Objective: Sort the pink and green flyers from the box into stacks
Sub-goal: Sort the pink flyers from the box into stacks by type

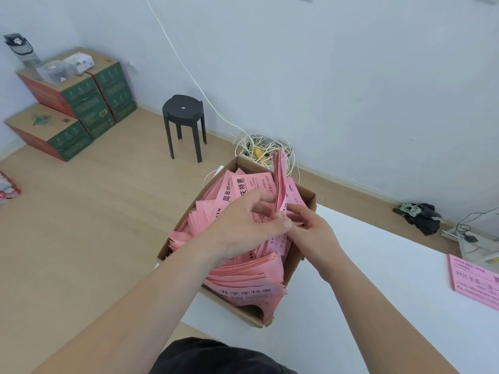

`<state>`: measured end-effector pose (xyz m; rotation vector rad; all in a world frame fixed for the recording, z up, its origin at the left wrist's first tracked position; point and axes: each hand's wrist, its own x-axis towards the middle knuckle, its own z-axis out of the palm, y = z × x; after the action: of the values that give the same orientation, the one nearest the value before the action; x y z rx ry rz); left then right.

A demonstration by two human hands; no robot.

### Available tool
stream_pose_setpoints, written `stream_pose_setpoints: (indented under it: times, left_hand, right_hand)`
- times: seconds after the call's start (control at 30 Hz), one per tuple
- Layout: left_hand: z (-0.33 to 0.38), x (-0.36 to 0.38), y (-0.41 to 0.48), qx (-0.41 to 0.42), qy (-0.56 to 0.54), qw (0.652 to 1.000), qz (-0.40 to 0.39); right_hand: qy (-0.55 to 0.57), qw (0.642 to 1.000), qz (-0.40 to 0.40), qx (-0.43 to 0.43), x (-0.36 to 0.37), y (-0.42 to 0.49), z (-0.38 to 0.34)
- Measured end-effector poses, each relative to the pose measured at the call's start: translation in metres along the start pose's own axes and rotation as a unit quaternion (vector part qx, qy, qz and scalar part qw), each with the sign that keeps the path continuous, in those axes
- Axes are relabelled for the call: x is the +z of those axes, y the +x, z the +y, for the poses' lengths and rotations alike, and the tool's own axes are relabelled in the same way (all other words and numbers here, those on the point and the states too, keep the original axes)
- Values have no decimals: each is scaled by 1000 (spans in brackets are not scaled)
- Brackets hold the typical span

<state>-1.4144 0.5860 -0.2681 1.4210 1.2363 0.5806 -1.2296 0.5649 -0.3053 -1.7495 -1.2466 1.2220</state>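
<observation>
The white worktop (378, 279) fills the lower right of the frame. The cardboard box (306, 202) sits on its left corner, mid-frame. The box is crammed with pink flyers (243, 276) lying at all angles. The nearest pile lies flat, with its long side across the frame. I see no green ones from here.

At the right edge a sorted pink stack (475, 282) lies flat on the worktop, well apart from the box, with its long side sloping down to the right.

Over the box I hold a sheaf (279, 174) of pink flyers on edge. Its long axis runs up the frame and its top fans out toward the wall.

My left hand (243, 222) grips the sheaf low down, thumb against the sheets. My right hand (310, 228) seems to pinch the same lower end from the other side, though its fingertips are partly hidden.

I judge these sheets to be thin, light and floppy, and likely to slide on one another. I would hold them near one short end and pinch firmly, so the sheaf cannot splay.
</observation>
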Motion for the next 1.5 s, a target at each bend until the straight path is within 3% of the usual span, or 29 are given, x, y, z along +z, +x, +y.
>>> stream_pose_setpoints:
  times: [0.27,0.43,0.53,0.7,0.9,1.03,1.2,1.27,1.3,1.4,1.43,1.5]
  left_hand:
    - [31,-9,15,87,112,990,0]
    - [72,-10,0,180,279,943,-16]
    - [97,8,-18,219,345,911,-61]
    - [84,81,-3,265,409,866,-113]
    - [37,177,1,312,433,832,-153]
    - [-13,210,-5,249,402,860,-191]
    - [-36,208,-12,232,411,861,-188]
    - [-40,207,-16,232,416,860,-183]
    - [-41,208,-17,235,417,859,-182]
    - [-47,212,-20,236,421,856,-184]
    - [-48,211,-21,234,422,857,-180]
    - [-52,206,-22,228,404,871,-163]
  right_hand:
    - [101,994,-26,18,-10,-10,-8]
    - [81,980,163,-86,-45,-22,-24]
    - [40,972,188,-135,-87,-41,-24]
    - [-57,967,232,-91,-146,-98,6]
    - [-29,958,283,28,-180,-149,101]
    - [-24,957,281,65,-168,-168,158]
    - [-4,946,319,59,-156,-176,189]
    - [-73,949,307,26,-154,-178,183]
    - [-159,942,296,1,-152,-177,179]
    - [-435,859,242,-118,-142,-168,177]
    - [-470,843,223,-134,-137,-164,179]
    - [-471,845,215,-134,-126,-160,184]
